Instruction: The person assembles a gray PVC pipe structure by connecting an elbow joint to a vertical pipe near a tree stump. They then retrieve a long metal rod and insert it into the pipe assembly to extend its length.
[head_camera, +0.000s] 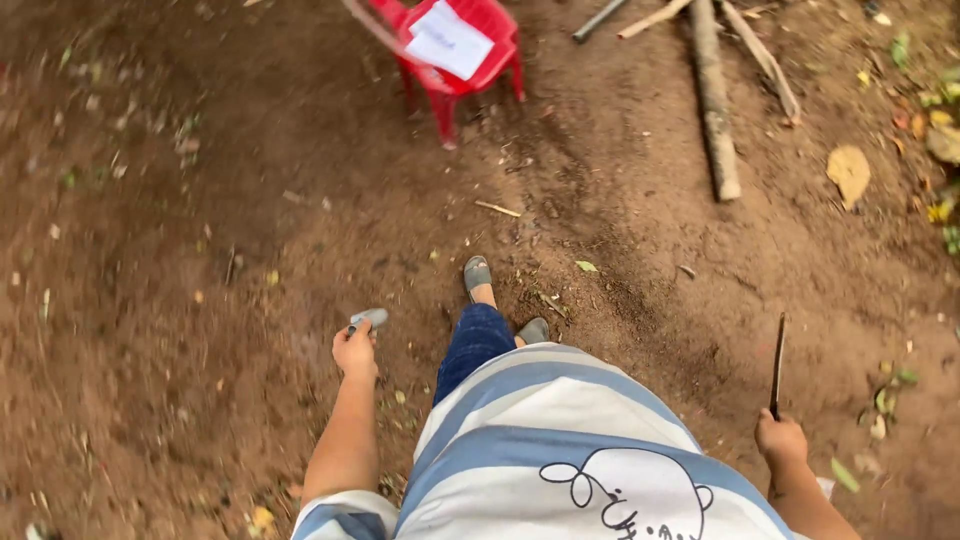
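I stand on bare brown earth, looking down over my blue-and-white striped shirt. My left hand (355, 350) is closed around a small grey object (369, 319) whose end sticks out past my fingers. My right hand (780, 438) grips a thin dark stick-like tool (777, 362) that points forward and up from my fist. My feet in grey sandals (477, 273) show between the two hands.
A small red plastic chair (455, 55) with a white paper sheet (448, 40) on its seat stands ahead. Wooden poles and branches (714, 100) lie on the ground at the upper right. Dry leaves (848, 172) are scattered along the right side.
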